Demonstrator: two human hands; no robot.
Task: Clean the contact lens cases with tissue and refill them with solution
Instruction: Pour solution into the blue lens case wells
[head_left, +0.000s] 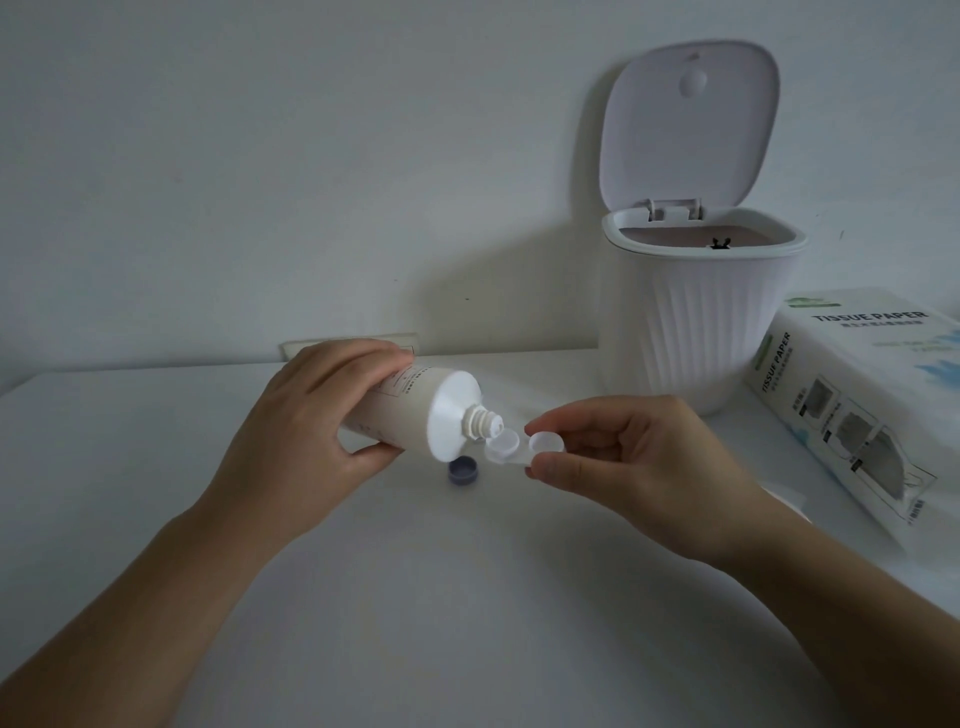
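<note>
My left hand (317, 415) grips a white solution bottle (434, 408), tipped on its side with the uncapped nozzle pointing right. The nozzle tip sits right over the left well of a clear contact lens case (511, 449). My right hand (623, 457) pinches that case at its right well between thumb and fingers, holding it just above the table. A small grey-purple cap (463, 472) lies open side up on the white table (467, 597) beneath the bottle.
A white ribbed bin (696, 332) stands at the back right with its lid (691, 124) flipped up. A pack labelled tissue paper (857, 400) lies at the right edge. Something white pokes out behind my right wrist. A wall runs behind the table.
</note>
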